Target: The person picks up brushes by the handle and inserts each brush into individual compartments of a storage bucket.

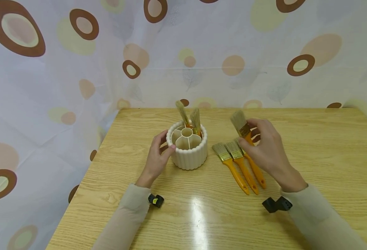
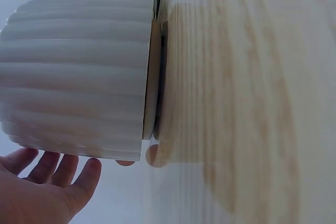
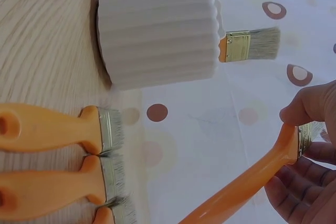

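Note:
A white ribbed round holder (image 1: 189,158) with several compartments stands on the table. Two paintbrushes (image 1: 195,119) lean in its rear compartments with their bristles up. My left hand (image 1: 156,154) holds the holder's left side, thumb at the front rim and fingers further back; the left wrist view shows fingertips against its ribbed wall (image 2: 79,77). My right hand (image 1: 266,147) pinches another paintbrush (image 3: 247,182) by the metal band and top of its orange handle, bristles up, in the air right of the holder. Below that hand, three paintbrushes (image 1: 233,170) lie side by side.
The wooden table (image 1: 108,205) reaches back to a patterned curtain (image 1: 208,83), which also hangs along the left. A small black device (image 1: 156,200) sits at the left wrist, another (image 1: 277,205) at the right.

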`<state>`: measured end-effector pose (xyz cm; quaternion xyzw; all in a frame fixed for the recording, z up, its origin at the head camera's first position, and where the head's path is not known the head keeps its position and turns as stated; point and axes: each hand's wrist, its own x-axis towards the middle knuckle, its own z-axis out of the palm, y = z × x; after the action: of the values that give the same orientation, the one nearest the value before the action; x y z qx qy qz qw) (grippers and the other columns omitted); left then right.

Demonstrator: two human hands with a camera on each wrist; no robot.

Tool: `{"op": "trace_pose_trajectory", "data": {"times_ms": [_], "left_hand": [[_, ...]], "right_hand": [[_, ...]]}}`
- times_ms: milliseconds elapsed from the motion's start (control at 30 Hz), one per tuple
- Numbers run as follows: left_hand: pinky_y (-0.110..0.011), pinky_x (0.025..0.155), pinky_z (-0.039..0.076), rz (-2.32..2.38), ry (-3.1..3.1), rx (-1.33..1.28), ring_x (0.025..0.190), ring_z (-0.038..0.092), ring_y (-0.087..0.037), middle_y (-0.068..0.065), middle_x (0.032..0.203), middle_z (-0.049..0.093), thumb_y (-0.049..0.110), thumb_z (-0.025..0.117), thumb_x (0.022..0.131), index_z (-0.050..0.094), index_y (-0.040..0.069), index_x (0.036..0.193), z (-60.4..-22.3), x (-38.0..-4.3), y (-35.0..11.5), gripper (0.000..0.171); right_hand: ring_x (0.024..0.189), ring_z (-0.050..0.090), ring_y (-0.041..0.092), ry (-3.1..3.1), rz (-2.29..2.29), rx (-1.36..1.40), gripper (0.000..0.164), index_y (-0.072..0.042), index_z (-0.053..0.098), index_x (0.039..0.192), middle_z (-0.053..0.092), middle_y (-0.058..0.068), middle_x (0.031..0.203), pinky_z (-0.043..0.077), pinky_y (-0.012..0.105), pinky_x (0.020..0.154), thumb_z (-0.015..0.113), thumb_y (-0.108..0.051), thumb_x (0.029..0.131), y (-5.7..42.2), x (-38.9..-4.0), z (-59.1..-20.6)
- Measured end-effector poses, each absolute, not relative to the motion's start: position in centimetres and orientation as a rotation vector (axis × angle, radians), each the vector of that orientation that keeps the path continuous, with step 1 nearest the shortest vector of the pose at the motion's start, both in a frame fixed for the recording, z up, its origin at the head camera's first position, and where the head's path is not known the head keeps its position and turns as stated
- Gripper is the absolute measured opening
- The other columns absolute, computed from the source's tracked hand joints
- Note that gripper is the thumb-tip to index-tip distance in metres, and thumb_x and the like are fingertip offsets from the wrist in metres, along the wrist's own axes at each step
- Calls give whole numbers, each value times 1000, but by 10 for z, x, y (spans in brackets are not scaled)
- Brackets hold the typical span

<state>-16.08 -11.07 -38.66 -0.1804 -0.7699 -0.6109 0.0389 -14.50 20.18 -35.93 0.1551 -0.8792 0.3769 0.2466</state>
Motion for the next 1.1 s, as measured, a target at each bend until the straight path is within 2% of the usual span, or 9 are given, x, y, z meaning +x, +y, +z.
{"op": "trace_pose_trajectory", "data": {"times_ms": [267, 867, 1100], "left_hand": [[-51, 104, 35, -1866, -2371, -546, 128, 38, -39, -27, 139, 33, 2, 52, 95, 29, -8, 143, -387, -161, -111, 55], [-53, 104, 34, -1879, -2359, -546, 128, 36, -42, -26, 140, 33, 1, 52, 95, 28, -8, 143, -387, -161, -111, 54], [-52, 104, 35, -1887, -2354, -537, 128, 38, -40, -26, 141, 35, 0, 52, 95, 28, -9, 142, -387, -161, -110, 54]], "right_hand": [[82, 54, 22, -2383, 1059, 432, 47, 2, 55, 123, 56, 12, 107, 46, 25, 67, 72, -5, 80, 195, -147, -354], [82, 54, 21, -2347, 1103, 453, 48, 0, 56, 124, 56, 12, 107, 44, 22, 68, 73, -5, 80, 179, -148, -344], [81, 54, 20, -2321, 1137, 478, 48, -1, 56, 124, 57, 11, 107, 44, 21, 68, 73, -4, 79, 172, -149, -339]]}}
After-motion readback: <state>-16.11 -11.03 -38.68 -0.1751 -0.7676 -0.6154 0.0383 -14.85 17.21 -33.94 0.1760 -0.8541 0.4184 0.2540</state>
